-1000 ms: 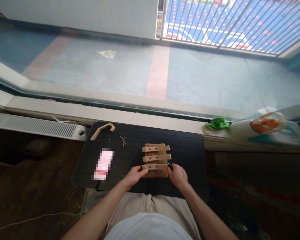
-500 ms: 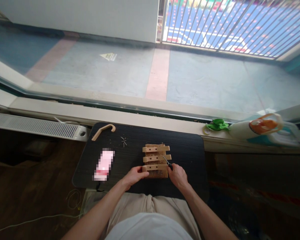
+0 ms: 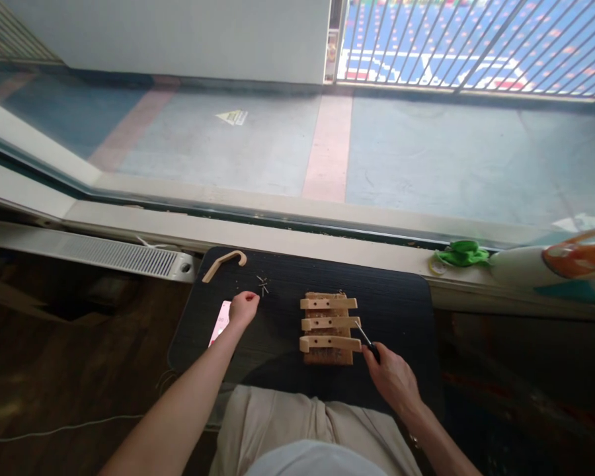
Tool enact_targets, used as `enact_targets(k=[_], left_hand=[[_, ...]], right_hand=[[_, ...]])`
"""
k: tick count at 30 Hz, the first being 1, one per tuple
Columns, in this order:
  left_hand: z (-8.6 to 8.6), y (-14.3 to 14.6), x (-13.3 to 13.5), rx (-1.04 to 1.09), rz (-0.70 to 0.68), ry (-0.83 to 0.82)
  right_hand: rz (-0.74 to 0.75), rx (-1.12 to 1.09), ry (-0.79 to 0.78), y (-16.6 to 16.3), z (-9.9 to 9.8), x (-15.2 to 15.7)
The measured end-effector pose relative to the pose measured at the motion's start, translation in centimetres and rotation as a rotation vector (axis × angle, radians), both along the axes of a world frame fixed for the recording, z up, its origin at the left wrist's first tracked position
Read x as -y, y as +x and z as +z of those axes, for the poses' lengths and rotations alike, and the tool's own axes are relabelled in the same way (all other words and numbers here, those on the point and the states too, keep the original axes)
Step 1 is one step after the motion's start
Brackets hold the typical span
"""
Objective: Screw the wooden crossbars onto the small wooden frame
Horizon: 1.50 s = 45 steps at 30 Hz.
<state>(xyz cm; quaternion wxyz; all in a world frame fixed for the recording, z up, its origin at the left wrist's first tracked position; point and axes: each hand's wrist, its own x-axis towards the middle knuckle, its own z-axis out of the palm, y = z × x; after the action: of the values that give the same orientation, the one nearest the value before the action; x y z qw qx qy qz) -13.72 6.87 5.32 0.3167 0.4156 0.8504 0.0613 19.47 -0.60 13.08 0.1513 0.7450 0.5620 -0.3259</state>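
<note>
A small wooden assembly (image 3: 328, 326) of three pale cross slats on a brown base lies on the black tray table (image 3: 401, 311) over my lap. My right hand (image 3: 391, 377) is closed on a small black-handled screwdriver (image 3: 365, 340) whose tip meets the right end of the nearest slat. My left hand (image 3: 243, 307) is stretched out to the left, fingers curled, just below a little pile of small screws (image 3: 263, 285). I cannot see whether anything is between its fingers. A pink phone (image 3: 219, 322) lies partly under that wrist.
A hooked wooden piece (image 3: 223, 262) lies at the tray's far left corner. On the window sill to the right sit a green cloth (image 3: 460, 252) and a white and orange bottle (image 3: 555, 263). A radiator grille (image 3: 114, 254) runs at the left.
My left hand has let go of the wooden assembly and reached left to the screws. The right hand keeps the screwdriver at the slat. The view has shifted slightly.
</note>
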Motion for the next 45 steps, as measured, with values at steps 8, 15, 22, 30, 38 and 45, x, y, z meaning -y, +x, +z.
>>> enact_targets(k=[8,15,22,30,38,45], left_hand=[[-3.0,1.3,-3.5,-0.080,-0.011,-0.135],[-2.0,0.9,-3.4,-0.069,-0.044,-0.119],[2.9,4.6,1.0,0.551,0.167,0.096],[7.2,12.5,7.9,1.191,0.337,-0.306],[8.2,13.6,8.1,1.274,0.246,-0.328],[7.0,13.5,8.9,1.202,0.239,-0.276]], right_hand=[[-0.072,-0.014,0.001,1.4,0.4,0.5],[-0.079,-0.050,0.002,1.5,0.6,0.7],[-0.095,-0.268,0.109,0.4,1.3,0.9],[-0.227,-0.727,0.189,-2.9,1.0,1.1],[-0.307,-0.796,0.074,-4.9,1.7,1.2],[-0.320,-0.808,0.049,-5.0,-0.2,1.5]])
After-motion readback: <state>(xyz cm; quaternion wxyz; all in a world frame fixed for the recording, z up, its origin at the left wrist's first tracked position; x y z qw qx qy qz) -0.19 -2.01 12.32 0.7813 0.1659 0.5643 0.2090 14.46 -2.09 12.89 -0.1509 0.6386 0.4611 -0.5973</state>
